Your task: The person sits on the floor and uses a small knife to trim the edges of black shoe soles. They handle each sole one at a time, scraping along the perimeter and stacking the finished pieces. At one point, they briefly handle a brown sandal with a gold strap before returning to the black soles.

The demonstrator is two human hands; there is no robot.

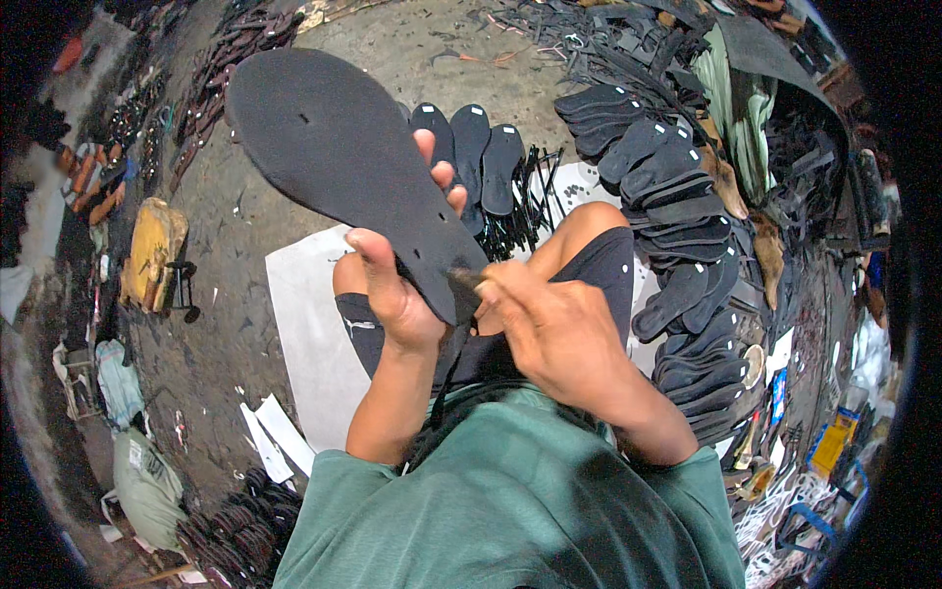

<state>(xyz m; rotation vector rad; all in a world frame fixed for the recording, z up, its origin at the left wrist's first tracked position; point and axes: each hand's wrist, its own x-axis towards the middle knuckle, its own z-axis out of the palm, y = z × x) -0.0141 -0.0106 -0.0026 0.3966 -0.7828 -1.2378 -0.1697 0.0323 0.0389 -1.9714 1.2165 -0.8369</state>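
Note:
A large black sandal sole (324, 147) is tilted up in front of me, its broad toe end at the upper left. My left hand (402, 304) grips its narrower heel part, thumb along the near edge and fingertips showing past the far edge. Small slits pierce the sole near the toe and toward the heel. My right hand (554, 329) is closed in a pinch at the heel end, slightly blurred; what its fingers hold cannot be made out. A dark strap-like strip (451, 358) hangs below the heel, between my wrists.
Black soles (471, 157) and thin black strips (535, 196) lie past my knees. Stacked soles (677, 211) curve along my right. A white sheet (314, 324) is under my legs. At left are a yellow-brown block (155, 250) and a pale sack (142, 486); black scraps (638, 49) heap far right.

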